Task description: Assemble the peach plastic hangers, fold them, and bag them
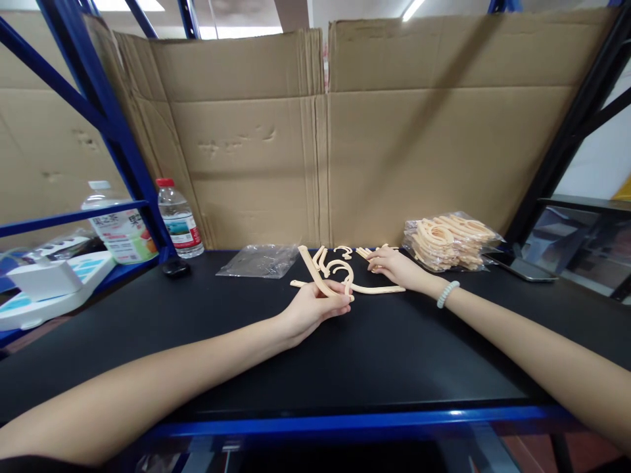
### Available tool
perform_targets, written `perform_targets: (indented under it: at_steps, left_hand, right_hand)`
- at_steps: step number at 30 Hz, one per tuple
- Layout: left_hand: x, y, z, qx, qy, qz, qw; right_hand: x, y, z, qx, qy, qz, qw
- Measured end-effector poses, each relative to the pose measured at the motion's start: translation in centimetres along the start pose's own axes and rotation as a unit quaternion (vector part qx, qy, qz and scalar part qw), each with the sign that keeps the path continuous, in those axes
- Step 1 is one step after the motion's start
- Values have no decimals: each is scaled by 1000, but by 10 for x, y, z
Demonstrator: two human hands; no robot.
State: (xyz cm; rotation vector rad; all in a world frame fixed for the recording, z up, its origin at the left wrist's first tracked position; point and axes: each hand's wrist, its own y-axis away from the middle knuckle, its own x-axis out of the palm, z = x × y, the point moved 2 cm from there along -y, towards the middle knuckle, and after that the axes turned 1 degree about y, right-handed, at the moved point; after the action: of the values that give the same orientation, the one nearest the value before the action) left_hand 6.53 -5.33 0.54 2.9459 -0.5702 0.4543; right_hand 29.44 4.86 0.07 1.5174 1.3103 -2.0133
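Between the thumb and fingers of my left hand (318,305) is a beige plastic hanger arm (314,270), slanting up to the left. A curved hanger hook (341,266) stands just behind these fingers; whether it is joined to the arm I cannot tell. Another long hanger arm (379,289) lies on the table to the right of the left hand. My right hand (389,264) reaches farther back, its bent fingers over a small group of beige strips (363,252). Its fingertips are partly hidden. Behind the left hand lie more strips (321,257) and a small loose hook (344,251).
A bagged stack of beige hanger parts (451,240) sits at the back right, with a dark flat device (527,268) beside it. A clear plastic bag (259,261) and a red-capped bottle (180,220) are at left. Cardboard (246,151) walls off the black table's (374,368) back.
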Motion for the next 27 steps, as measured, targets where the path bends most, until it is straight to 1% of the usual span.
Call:
perform_targets:
  at_steps: [4,8,10,12,14,16,19,21,22,24,27]
  left_hand:
    - [-1,0,1,9,6,8,1000]
    - [-1,1,1,12,7,9,1000]
    - [-2,1,1,15,7,13,1000]
    - [-3,0,2,19,10,19,1000]
    - [-3,0,3,23,16,24,999]
    - [-4,-1,4,25,20,25,999]
    - [-5,-1,4,26,23,22,999]
    - [-5,-1,4,29,24,24,999]
    - [-5,-1,4,31,24,25,999]
    - [-5,-1,4,34,22,29,999]
    - [-4,0,4,38,17,32,999]
  right_hand:
    - [-9,0,8,34,-62,-90,993]
    - [-25,1,28,85,-108,-167,976]
    - [-32,3,42,105,-147,-181,967]
    - [-35,7,57,130,-228,-168,950]
    - [-37,11,71,156,-323,-144,922]
    - [-36,14,84,183,-411,-127,884]
    - [-32,14,96,234,-530,-112,807]
    - [-26,14,100,263,-592,-104,755]
    - [-23,14,100,271,-615,-101,733]
    - [-16,14,99,277,-646,-100,704]
    - [-7,16,96,288,-664,-99,683]
